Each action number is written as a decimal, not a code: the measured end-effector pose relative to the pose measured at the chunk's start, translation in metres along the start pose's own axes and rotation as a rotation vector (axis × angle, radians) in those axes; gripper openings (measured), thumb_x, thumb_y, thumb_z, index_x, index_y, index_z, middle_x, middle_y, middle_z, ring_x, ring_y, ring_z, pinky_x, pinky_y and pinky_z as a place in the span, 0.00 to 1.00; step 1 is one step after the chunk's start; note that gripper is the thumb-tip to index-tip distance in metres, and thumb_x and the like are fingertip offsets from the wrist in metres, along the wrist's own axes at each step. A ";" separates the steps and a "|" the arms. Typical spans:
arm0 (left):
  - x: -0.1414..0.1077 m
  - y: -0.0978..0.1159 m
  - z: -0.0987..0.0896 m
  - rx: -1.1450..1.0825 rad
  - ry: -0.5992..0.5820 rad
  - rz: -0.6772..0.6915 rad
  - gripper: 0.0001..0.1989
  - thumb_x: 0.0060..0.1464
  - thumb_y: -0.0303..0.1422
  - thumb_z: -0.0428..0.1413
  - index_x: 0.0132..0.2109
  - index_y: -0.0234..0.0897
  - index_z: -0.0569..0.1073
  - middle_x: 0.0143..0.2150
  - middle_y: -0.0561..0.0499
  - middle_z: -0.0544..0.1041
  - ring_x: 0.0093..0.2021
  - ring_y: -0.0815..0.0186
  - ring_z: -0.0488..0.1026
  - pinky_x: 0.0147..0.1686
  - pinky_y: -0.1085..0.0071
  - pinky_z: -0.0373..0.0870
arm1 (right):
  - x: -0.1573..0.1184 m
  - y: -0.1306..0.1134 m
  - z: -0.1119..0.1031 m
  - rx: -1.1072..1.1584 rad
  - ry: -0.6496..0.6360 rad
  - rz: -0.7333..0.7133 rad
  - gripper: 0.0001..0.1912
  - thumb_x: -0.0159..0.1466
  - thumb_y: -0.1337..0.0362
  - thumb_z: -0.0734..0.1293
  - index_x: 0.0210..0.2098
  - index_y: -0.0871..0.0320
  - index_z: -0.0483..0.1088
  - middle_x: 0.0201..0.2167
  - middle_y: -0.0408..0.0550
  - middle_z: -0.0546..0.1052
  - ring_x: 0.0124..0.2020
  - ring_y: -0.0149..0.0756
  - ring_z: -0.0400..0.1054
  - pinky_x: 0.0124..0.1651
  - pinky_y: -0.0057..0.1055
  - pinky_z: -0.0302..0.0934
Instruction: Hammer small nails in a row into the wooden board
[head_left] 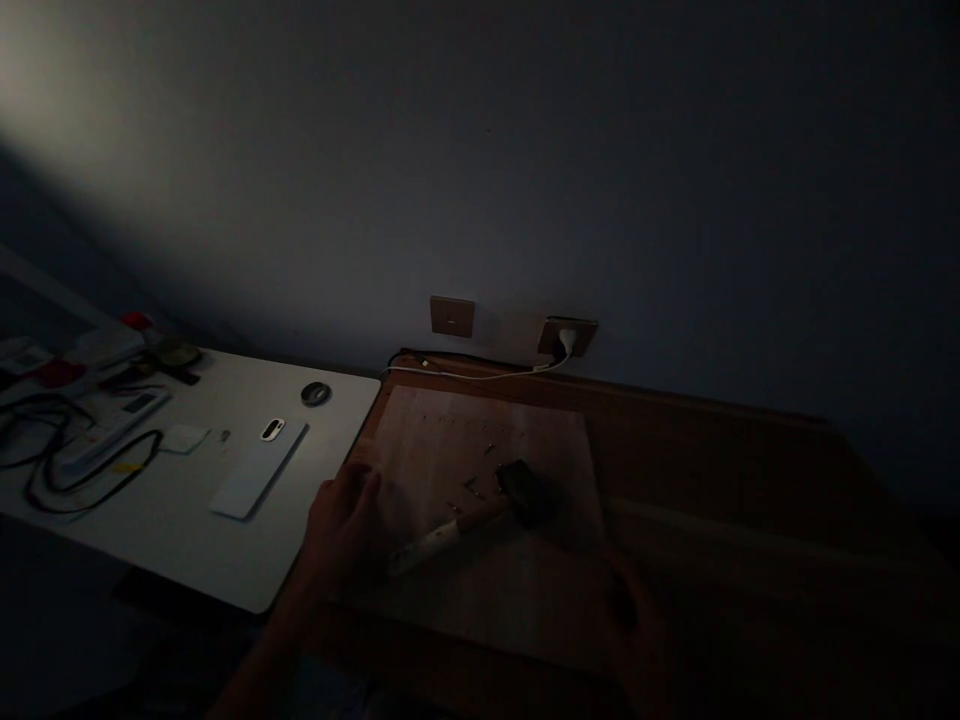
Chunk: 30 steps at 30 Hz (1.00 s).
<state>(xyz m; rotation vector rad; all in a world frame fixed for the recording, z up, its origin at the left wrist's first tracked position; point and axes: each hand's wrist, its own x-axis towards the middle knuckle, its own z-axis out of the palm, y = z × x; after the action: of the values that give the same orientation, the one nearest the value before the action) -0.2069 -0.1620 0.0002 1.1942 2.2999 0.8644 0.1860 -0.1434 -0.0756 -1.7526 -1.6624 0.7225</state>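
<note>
A thin, pale wooden board [420, 440] lies on the dark wooden table. My left hand [341, 515] is at the board's left edge, its fingers curled and closed on that edge. On the other side, my right hand [630, 615] is bent beside the board's right edge, deep in shadow; its grip is hard to make out. Between them a hammer [525, 493] with a dark, blocky head lies across the board, its light-ended handle [427, 548] pointing toward my left hand. Several small nails or screws [472, 488] are scattered by the hammer head. A row of tiny marks or nails runs near the far edge.
A white table [187, 540] adjoins on the left, with a white phone [259, 470], a tape roll [316, 394], a power strip [112, 430] and looped black cable [49, 480]. Behind the board, a white cord [480, 376] runs to a wall socket [568, 338].
</note>
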 end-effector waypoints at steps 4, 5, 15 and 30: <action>0.013 -0.009 -0.020 -0.011 0.091 -0.100 0.24 0.57 0.55 0.48 0.44 0.40 0.74 0.44 0.42 0.82 0.46 0.50 0.79 0.46 0.56 0.75 | -0.003 -0.021 0.021 0.070 -0.054 -0.034 0.22 0.66 0.50 0.63 0.53 0.54 0.74 0.55 0.59 0.79 0.55 0.55 0.75 0.58 0.56 0.69; 0.017 -0.013 -0.024 -0.017 0.107 -0.117 0.24 0.57 0.55 0.48 0.44 0.40 0.74 0.44 0.42 0.82 0.46 0.50 0.79 0.46 0.57 0.75 | -0.004 -0.028 0.025 0.081 -0.086 -0.036 0.22 0.66 0.50 0.63 0.54 0.54 0.74 0.55 0.58 0.79 0.55 0.54 0.75 0.58 0.56 0.70; 0.042 -0.031 -0.041 0.167 0.163 -0.187 0.23 0.57 0.53 0.48 0.44 0.40 0.74 0.42 0.40 0.81 0.46 0.48 0.78 0.43 0.57 0.73 | -0.008 -0.063 0.046 0.167 -0.203 -0.054 0.20 0.66 0.50 0.64 0.53 0.50 0.77 0.56 0.55 0.80 0.55 0.52 0.76 0.59 0.51 0.71; -0.004 0.015 0.022 0.353 -0.268 0.311 0.16 0.63 0.36 0.48 0.51 0.38 0.75 0.47 0.40 0.81 0.49 0.49 0.77 0.47 0.57 0.72 | 0.024 0.025 -0.057 -0.090 0.166 0.191 0.27 0.59 0.37 0.62 0.39 0.51 0.75 0.38 0.55 0.83 0.39 0.53 0.78 0.40 0.47 0.74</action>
<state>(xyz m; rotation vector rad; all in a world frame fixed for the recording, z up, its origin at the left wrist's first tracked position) -0.1822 -0.1514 -0.0053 1.7361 2.1315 0.3652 0.2468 -0.1240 -0.0557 -1.9972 -1.4509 0.5749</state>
